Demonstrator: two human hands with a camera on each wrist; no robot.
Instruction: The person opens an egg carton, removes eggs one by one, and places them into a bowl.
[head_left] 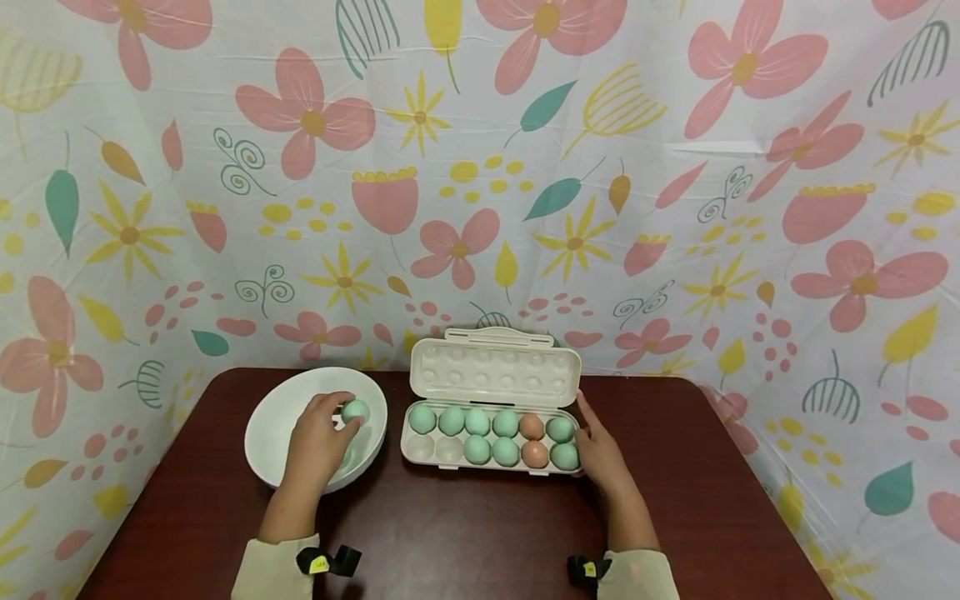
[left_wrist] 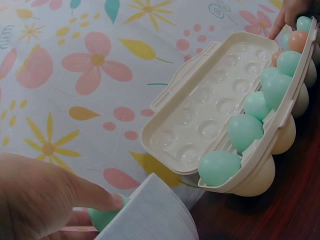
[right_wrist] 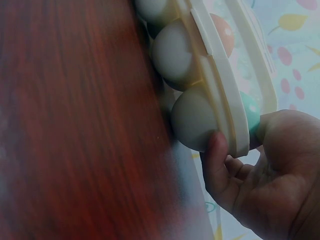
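A green egg (head_left: 356, 411) is pinched in the left hand (head_left: 317, 437) at the bowl (head_left: 268, 427), frame left. The carton (head_left: 495, 374) lies lengthwise across center, bare cups (head_left: 449, 451) nearest that grip; the right hand (head_left: 602, 457), index finger straight, touches its right end.

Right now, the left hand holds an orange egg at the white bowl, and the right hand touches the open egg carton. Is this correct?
Not quite: the head view shows the egg in the left hand is green, not orange. The rest stands: it is held at the white bowl, and the right hand touches the open egg carton.
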